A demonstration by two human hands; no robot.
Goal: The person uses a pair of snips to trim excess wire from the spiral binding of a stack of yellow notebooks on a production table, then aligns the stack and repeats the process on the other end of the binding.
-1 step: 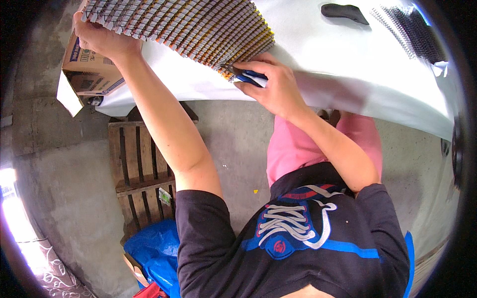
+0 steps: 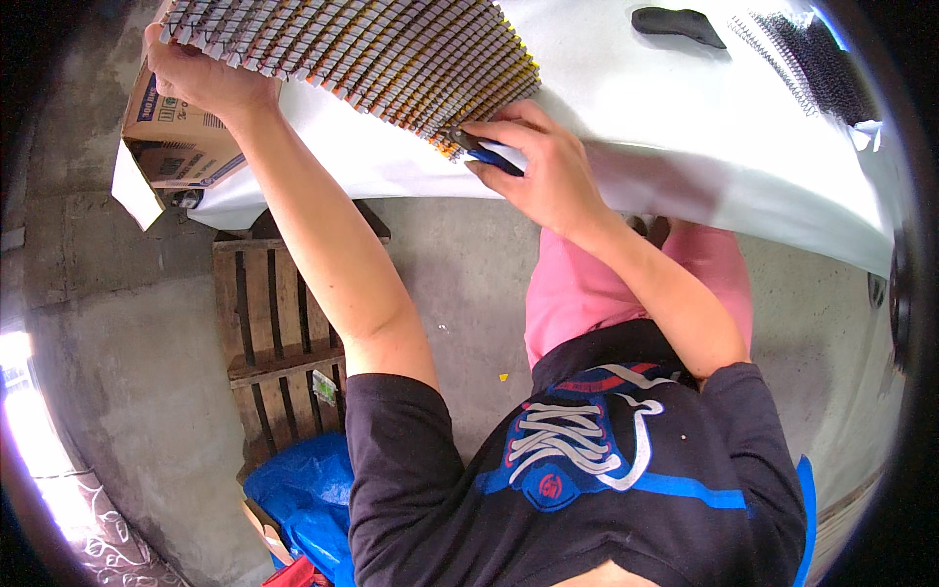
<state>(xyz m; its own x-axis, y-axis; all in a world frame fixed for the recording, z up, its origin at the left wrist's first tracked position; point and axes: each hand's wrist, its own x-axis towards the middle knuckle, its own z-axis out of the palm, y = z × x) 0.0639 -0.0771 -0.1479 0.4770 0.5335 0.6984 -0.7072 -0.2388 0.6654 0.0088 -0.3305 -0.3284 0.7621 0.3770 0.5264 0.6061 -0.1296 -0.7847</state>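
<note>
A panel of grey, black and yellow-orange pieces linked in a tight grid [image 2: 362, 59] slants across the white-covered table [image 2: 606, 88], its upper part cut off by the picture's edge. At its left corner, my left hand [image 2: 210, 83] is closed on the border, with some fingers hidden. Near the lower right corner, my right hand [image 2: 538, 161] grips blue-handled pliers [image 2: 497, 159]. The pliers' head meets the panel's edge there, though the jaws are too small to make out clearly.
Beside the table's left end stands an open cardboard box [image 2: 186, 132]. A black flat object [image 2: 678, 24] and a dark coiled mesh [image 2: 812, 68] lie at the right. Below are a wooden slatted pallet [image 2: 279, 323] and a blue plastic bag [image 2: 308, 489].
My right hand has shifted slightly, and the pliers' blue handles look closer together. My left hand and the panel hold still.
</note>
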